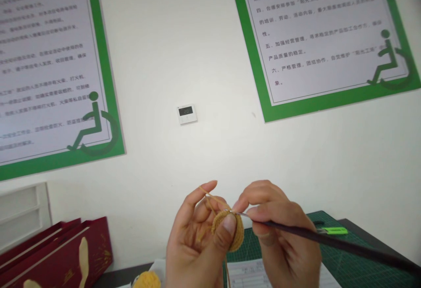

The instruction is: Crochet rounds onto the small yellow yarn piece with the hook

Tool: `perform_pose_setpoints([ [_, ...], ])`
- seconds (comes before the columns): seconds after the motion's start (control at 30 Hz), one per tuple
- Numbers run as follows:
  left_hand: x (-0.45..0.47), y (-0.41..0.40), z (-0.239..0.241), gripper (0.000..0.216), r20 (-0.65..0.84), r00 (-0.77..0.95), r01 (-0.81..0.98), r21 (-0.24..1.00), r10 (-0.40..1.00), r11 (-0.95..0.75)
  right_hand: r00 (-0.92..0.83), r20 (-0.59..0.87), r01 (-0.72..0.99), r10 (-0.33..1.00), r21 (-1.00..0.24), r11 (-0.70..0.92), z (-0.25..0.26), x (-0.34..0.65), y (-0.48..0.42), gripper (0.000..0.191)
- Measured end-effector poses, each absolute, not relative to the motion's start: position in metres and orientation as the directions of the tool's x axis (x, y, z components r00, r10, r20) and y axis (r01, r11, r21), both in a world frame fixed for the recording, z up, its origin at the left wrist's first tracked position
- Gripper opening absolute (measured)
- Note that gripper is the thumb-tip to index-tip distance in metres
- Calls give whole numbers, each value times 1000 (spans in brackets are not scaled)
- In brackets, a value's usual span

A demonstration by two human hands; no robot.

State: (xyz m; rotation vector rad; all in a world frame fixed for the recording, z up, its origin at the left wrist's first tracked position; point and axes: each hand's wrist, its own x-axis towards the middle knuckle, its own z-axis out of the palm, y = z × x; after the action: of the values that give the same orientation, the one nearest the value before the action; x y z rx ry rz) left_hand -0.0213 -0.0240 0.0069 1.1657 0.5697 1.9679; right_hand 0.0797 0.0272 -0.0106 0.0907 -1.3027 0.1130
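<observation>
A small round mustard-yellow crochet piece (239, 238) is pinched under the thumb of my left hand (200, 240). Yarn (210, 195) loops over that hand's raised index finger, and a strand hangs down below the piece. My right hand (283, 231) grips a crochet hook (296, 231) with a long dark handle and a thin metal tip. The tip meets the top edge of the crochet piece, close to my left thumb. Whether a loop sits on the hook is too small to tell.
Below my hands lie a printed sheet (245, 272) and a green cutting mat (345, 257) with a bright green tool (332, 230). A yellow yarn ball (147, 280) and dark red gift bags (66, 253) stand left. Posters (296, 112) and a thermostat (187, 114) hang on the wall.
</observation>
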Motion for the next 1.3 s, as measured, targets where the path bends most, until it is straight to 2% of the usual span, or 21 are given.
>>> perform_pose_setpoints([
  [0.1,-24,-24,8,46,508,-272,-443,687,817,-576,281,946,-304,164,-74,950,-14,74,33,8],
  [0.2,-27,-23,7,51,489,-233,-475,697,841,-537,234,959,-310,159,-82,947,-17,73,40,6],
  [0.27,-27,-22,6,52,490,-226,-475,700,842,-534,231,972,-157,41,-4,988,-19,75,42,14],
  [0.37,-21,-21,4,53,551,-302,-405,665,778,-628,257,945,182,-200,156,971,-22,76,41,31],
  [0.43,-16,-21,3,59,598,-359,-322,642,717,-696,246,945,249,-218,156,956,-24,76,39,34],
  [0.53,-13,-21,3,61,621,-379,-243,649,686,-721,289,957,104,-38,8,995,-29,76,36,23],
  [0.6,-14,-21,4,59,611,-368,-244,664,701,-707,356,921,-40,160,-156,987,-30,76,35,13],
  [0.67,-18,-21,5,57,597,-338,-283,673,728,-683,367,841,-246,397,-324,913,-27,78,34,14],
  [0.77,-23,-20,6,55,586,-282,-346,676,759,-651,155,694,-613,704,-491,619,-17,78,33,31],
  [0.87,-26,-20,6,50,584,-267,-361,677,767,-641,-144,600,-778,787,-560,285,-10,75,32,41],
  [0.93,-25,-19,5,48,592,-272,-364,667,759,-651,-235,595,-804,768,-563,191,-10,71,31,41],
  [1.0,-23,-19,5,47,610,-289,-359,646,738,-674,-238,627,-809,742,-551,207,-14,68,32,36],
  [1.03,-22,-20,4,47,618,-300,-352,636,727,-687,-197,658,-801,727,-535,267,-16,67,33,33],
  [1.1,-19,-20,4,47,626,-330,-331,624,706,-708,-28,765,-721,644,-461,517,-19,68,36,21],
  [1.17,-18,-21,3,50,619,-359,-322,621,699,-715,179,899,-451,399,-286,845,-21,72,39,8],
  [1.2,-18,-22,3,51,605,-363,-334,625,709,-705,238,947,-250,215,-154,956,-20,73,39,12],
  [1.27,-21,-24,4,55,549,-320,-401,661,772,-635,219,968,103,-124,103,989,-19,75,40,29],
  [1.3,-23,-25,5,56,504,-271,-450,687,820,-571,222,949,171,-222,187,967,-18,74,39,32],
])
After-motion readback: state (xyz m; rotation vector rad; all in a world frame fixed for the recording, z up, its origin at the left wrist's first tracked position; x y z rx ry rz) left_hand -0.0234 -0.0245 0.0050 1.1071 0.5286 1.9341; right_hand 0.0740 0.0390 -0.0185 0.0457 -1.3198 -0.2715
